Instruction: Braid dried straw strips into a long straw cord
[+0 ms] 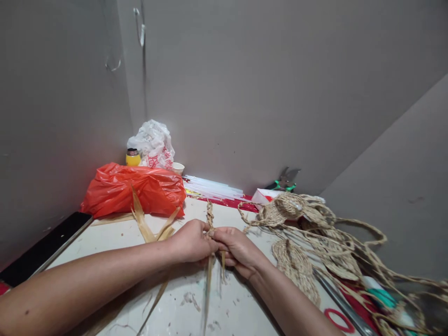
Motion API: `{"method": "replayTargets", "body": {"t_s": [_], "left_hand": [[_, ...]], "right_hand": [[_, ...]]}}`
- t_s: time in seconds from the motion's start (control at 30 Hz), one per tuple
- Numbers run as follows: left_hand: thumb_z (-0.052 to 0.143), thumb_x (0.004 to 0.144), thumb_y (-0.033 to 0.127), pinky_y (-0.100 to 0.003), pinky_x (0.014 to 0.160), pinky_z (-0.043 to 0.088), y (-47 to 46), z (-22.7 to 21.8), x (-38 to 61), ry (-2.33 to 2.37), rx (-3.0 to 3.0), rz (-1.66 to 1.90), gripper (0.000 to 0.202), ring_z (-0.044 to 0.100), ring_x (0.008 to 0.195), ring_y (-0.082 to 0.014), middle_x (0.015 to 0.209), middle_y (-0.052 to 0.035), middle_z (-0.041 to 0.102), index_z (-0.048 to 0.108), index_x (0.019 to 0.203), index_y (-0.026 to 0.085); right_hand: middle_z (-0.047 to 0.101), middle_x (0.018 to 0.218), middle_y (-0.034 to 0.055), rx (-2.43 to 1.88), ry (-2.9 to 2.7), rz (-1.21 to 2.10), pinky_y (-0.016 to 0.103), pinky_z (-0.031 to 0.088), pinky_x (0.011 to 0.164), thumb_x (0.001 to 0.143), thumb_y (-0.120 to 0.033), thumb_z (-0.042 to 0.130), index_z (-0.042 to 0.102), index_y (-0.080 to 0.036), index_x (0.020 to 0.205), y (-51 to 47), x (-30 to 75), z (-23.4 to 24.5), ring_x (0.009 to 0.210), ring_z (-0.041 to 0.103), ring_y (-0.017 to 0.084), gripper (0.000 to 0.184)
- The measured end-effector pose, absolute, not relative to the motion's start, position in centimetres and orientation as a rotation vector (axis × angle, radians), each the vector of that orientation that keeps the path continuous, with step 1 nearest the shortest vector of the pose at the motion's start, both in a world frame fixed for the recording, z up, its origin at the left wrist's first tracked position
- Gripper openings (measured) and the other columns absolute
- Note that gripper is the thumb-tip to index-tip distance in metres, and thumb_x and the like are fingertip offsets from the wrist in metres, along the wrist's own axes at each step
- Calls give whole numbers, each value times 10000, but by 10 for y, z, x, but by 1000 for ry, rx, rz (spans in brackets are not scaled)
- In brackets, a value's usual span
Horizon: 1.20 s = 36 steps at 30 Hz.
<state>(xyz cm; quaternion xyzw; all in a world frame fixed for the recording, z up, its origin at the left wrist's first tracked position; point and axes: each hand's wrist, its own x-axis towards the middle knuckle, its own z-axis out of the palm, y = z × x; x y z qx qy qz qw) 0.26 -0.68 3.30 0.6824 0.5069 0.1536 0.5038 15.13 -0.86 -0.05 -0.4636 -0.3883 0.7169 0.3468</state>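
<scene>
My left hand (192, 241) and my right hand (235, 247) meet at the middle of a white table (115, 235). Both are closed on a braid of dry straw (210, 215) that rises away from the fingers toward the wall. Loose straw strands (209, 284) hang below the hands toward me. More dry leaf strips (143, 224) lie just left of my left hand. To the right of my right hand lies a heap of braided straw cord and woven straw ovals (308, 233).
An orange plastic bag (133, 189), a white plastic bag (153, 144), a yellow jar (133, 157) and a small cup (178, 167) stand at the back left. White sticks (213, 187) and green-handled cutters (286, 181) lie by the wall. A dark slab (45, 247) lines the left edge.
</scene>
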Motion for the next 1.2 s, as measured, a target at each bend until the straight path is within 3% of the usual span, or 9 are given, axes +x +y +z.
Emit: {"method": "replayTargets", "body": {"t_s": [0.2, 0.4, 0.53, 0.63, 0.83, 1.03, 1.2], "left_hand": [[548, 689, 306, -233, 575, 409, 19, 21, -14, 1277, 1763, 725, 353, 544, 605, -137, 660, -12, 613, 626, 981, 123], [520, 715, 305, -252, 581, 444, 18, 8, -2, 805, 1213, 487, 193, 521, 508, -104, 568, -7, 565, 568, 775, 128], [517, 727, 299, -197, 421, 320, 18, 13, -1, 808, 1244, 421, 160, 376, 379, -59, 494, 44, 459, 522, 685, 145], [485, 754, 298, -193, 406, 221, 18, 14, -3, 932, 1413, 448, 170, 277, 380, -47, 484, 72, 393, 548, 704, 148], [439, 786, 248, -217, 563, 319, 11, 12, -1, 1112, 1886, 603, 195, 438, 588, -106, 596, 29, 504, 556, 666, 147], [397, 798, 222, -230, 606, 335, 6, 11, 1, 1196, 1970, 646, 196, 478, 637, -131, 637, 10, 533, 499, 639, 171], [398, 781, 247, -225, 611, 341, 12, 2, 1, 1106, 1853, 675, 185, 470, 634, -124, 623, 25, 510, 502, 647, 173]], "right_hand": [[265, 425, -124, -1153, -1024, 1905, 143, 50, 327, 673, -315, 661, 458, -163, 606, -6, 156, 2, 349, 102, 0, 262], [255, 412, -126, -1131, -1035, 1948, 141, 54, 314, 674, -360, 688, 473, -153, 593, -5, 160, 5, 342, 102, -5, 309], [270, 419, -124, -1128, -1034, 2002, 132, 52, 313, 691, -335, 677, 546, -124, 660, -4, 164, 6, 350, 99, -6, 250], [284, 421, -125, -1139, -1026, 2034, 130, 46, 316, 676, -318, 686, 536, -135, 670, -4, 165, 6, 353, 97, -6, 236], [295, 432, -123, -1203, -1143, 1981, 150, 47, 319, 693, -394, 674, 451, -173, 632, -5, 165, 6, 348, 97, 1, 320], [287, 439, -120, -1306, -1309, 1825, 176, 81, 330, 718, -455, 639, 370, -198, 600, -6, 164, 7, 346, 122, 17, 390], [283, 476, -93, -1439, -1659, 1411, 198, 163, 385, 762, -394, 569, 370, -194, 579, -6, 162, 5, 403, 211, 47, 337]]}}
